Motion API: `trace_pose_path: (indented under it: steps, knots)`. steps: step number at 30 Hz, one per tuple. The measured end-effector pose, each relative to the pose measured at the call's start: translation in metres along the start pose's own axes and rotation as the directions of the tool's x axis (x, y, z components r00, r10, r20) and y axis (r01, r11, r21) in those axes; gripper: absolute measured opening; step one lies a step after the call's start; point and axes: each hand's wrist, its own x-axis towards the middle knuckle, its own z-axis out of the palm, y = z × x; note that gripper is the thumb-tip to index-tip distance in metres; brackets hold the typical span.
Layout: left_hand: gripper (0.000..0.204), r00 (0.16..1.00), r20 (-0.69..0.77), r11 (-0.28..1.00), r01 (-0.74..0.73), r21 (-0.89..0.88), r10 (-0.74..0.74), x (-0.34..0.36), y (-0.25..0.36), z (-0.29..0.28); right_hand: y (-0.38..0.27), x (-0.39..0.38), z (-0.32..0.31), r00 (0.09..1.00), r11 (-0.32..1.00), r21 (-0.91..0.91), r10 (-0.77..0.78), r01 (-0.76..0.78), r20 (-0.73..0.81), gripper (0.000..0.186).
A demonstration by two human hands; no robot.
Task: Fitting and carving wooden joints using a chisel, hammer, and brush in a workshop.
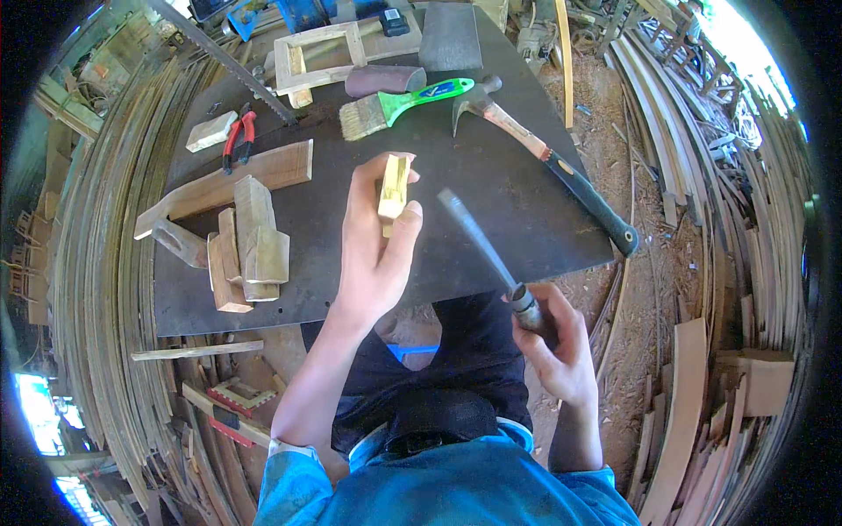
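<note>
My left hand (368, 263) is raised over the near part of the dark table (351, 316). Its fingers and thumb grip a small pale-yellow wooden block (394, 186), its end turned upward. On the right, past the table's front edge, my right hand (563, 351) is wrapped round the handle of a chisel (485, 241). The metal blade slants up and left toward the block, with a gap between them. Beyond both hands lie a green-handled paintbrush (408, 103) and a claw hammer (570, 180) with a dark grip.
At the table's left are stacked wood pieces (267, 254), a brown board (250, 180), red-handled pliers (238, 140) and a pale block (211, 131). A wooden frame (320, 57), a sandpaper roll (386, 81) and a dark sheet (450, 39) lie at the back. Long planks (123, 263) flank the table.
</note>
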Motion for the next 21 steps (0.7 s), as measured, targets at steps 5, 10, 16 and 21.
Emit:
trace_pose_path:
  steps: [5, 10, 16, 21]
  knots:
    - [0.051, 0.974, -0.014, 0.916, -0.21, 0.341, 0.228, -0.005, -0.001, 0.002, -0.008, 0.0, -0.004, 0.998, 0.997, -0.061, 0.049, -0.047, 0.027, 0.038]
    - [0.053, 0.97, -0.005, 0.785, -0.193, 0.589, 0.242, -0.006, 0.001, 0.003, -0.007, -0.001, -0.007, 0.995, 0.995, -0.031, 0.098, -0.098, -0.009, 0.037]
    - [0.036, 0.981, 0.053, 0.718, -0.174, 0.674, 0.187, 0.001, -0.006, -0.008, 0.002, -0.003, -0.006, 0.998, 0.996, -0.052, 0.065, -0.066, -0.011, 0.037]
    - [0.028, 1.0, 0.009, 0.917, 0.0, 0.4, -0.004, 0.002, -0.012, -0.003, 0.005, -0.003, -0.003, 0.998, 0.995, -0.073, 0.063, -0.062, 0.015, 0.038]
